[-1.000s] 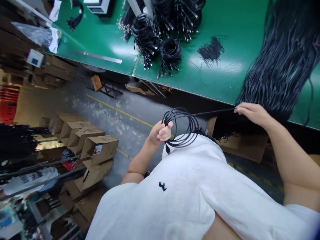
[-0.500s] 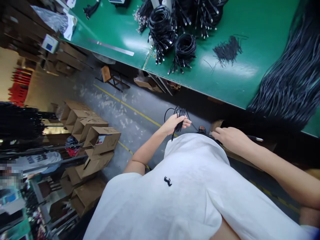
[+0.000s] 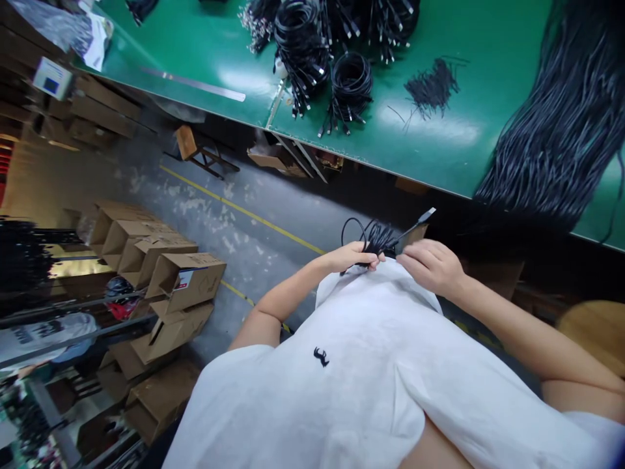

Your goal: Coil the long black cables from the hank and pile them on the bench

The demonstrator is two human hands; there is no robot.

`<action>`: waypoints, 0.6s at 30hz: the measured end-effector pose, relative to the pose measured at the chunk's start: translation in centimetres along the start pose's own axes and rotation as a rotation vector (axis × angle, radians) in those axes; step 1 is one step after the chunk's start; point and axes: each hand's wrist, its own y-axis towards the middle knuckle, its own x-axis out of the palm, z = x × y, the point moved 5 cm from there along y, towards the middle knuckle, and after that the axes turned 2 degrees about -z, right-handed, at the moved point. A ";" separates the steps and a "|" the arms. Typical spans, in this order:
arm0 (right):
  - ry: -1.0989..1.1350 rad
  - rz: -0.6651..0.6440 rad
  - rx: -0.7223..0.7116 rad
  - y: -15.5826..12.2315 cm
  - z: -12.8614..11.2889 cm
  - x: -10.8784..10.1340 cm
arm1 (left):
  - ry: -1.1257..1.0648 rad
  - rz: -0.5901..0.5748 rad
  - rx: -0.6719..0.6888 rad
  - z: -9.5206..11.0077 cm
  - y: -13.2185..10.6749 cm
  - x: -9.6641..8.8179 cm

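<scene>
A bundle of black cable (image 3: 377,236), wound in loops, is in my left hand (image 3: 354,255), whose fingers close around it in front of my shirt. One cable end with a silver USB-type plug (image 3: 428,215) sticks out from the bundle, up and to the right. Just right of the bundle is my right hand (image 3: 433,266), with its fingers curled and pressed together beside the cable. Whatever lies between those fingertips is hidden.
A green workbench (image 3: 342,146) runs across the top. On it lie coiled cable bundles (image 3: 351,81), short black pieces (image 3: 432,88), a metal ruler (image 3: 195,85) and a large spread of black cables (image 3: 551,130). Cardboard boxes (image 3: 188,277) and a wooden stool (image 3: 188,142) stand on the floor.
The bundle and my left hand have moved right, closer to my right hand. The plug that stuck out behind my right hand now points up above it.
</scene>
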 end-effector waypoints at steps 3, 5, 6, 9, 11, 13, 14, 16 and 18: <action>0.213 -0.035 0.263 -0.9 0.9 1.0 | -0.142 -0.129 -0.003 0.8 -0.9 1.2; 0.369 -0.008 0.336 0.8 1.4 1.2 | -0.205 -0.252 -0.086 1.0 -1.5 2.9; 0.463 0.002 0.303 2.1 1.5 1.2 | -0.225 -0.319 -0.136 1.1 -1.8 3.8; 0.771 -0.094 0.127 6.1 1.0 1.7 | -0.240 -0.443 -0.216 1.8 -3.0 5.3; 0.954 -0.082 0.245 7.4 1.3 2.7 | -0.236 -0.320 -0.137 3.0 -3.3 4.3; 1.178 0.095 0.565 7.3 2.0 4.4 | -0.238 -0.070 0.025 4.5 -3.6 1.8; 1.325 0.211 0.734 7.0 2.0 5.6 | -0.244 0.049 0.103 5.1 -3.7 0.4; 1.646 0.411 0.999 6.5 1.2 8.2 | -0.267 0.215 0.211 5.5 -3.8 -1.8; 1.884 0.545 1.147 6.5 0.5 10.1 | -0.297 0.309 0.262 4.9 -3.7 -3.2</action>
